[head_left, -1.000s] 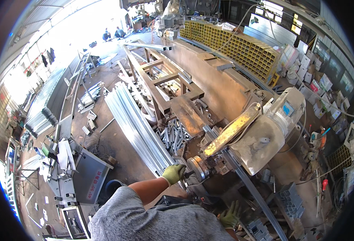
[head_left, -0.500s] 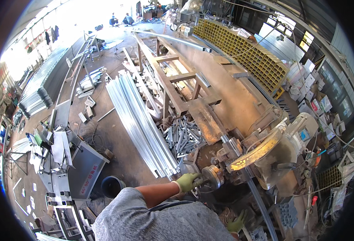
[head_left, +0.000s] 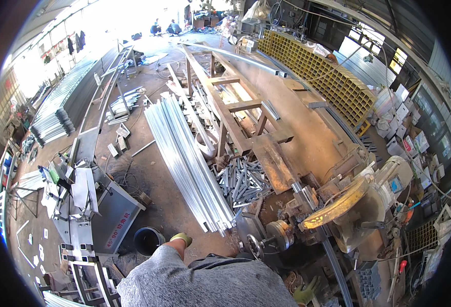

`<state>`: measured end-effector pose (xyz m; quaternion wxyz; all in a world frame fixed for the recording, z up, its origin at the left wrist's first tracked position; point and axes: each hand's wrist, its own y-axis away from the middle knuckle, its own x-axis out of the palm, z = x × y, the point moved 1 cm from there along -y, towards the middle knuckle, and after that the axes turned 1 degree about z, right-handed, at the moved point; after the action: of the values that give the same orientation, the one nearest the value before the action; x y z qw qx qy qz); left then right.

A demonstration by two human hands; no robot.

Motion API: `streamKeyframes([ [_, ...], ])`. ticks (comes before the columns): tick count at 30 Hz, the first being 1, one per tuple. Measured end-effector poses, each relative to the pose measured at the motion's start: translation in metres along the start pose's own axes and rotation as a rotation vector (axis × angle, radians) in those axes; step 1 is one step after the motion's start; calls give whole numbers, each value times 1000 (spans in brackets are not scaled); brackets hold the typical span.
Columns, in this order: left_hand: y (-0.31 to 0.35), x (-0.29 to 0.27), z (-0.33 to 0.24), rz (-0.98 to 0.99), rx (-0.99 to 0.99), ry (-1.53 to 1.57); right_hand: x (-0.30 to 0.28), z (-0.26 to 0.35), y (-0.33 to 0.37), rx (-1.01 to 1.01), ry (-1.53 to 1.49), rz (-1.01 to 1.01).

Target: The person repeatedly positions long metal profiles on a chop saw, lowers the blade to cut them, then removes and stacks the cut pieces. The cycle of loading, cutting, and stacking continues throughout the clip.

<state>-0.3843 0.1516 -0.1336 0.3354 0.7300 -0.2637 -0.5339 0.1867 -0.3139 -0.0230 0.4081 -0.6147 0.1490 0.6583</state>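
Observation:
My left hand [head_left: 181,238], in a yellow-green glove, is off the machine and in the air beside a black bucket [head_left: 148,240]; its fingers are too foreshortened to read. Low on the right, my gloved right hand [head_left: 306,292] has its fingers stretched apart, near a long grey metal tube [head_left: 336,266]. That tube runs under the yellow blade guard [head_left: 335,207] of a cut-off saw. The saw's vise handwheel [head_left: 255,247] stands untouched between my hands.
Bright square tubes [head_left: 182,158] lie on the floor ahead, next to a pile of short offcuts [head_left: 242,179]. A rusty steel frame [head_left: 243,106] stretches away from the saw. A grey machine cabinet [head_left: 118,220] stands left. Yellow tubes [head_left: 317,77] are stacked far right.
My left hand has let go of the handwheel area and swung left toward the bucket. My right hand stays low by the tube. The view has shifted slightly.

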Motion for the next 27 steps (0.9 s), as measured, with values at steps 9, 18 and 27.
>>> streamKeyframes([
  [9,-22,15,-73,31,192,37,-11,-3,-2,53,-7,194],
  [18,-57,21,-147,19,437,-13,-25,16,-12,159,63,234],
  [27,-65,36,-105,-8,369,-189,-29,11,-18,74,40,139],
])
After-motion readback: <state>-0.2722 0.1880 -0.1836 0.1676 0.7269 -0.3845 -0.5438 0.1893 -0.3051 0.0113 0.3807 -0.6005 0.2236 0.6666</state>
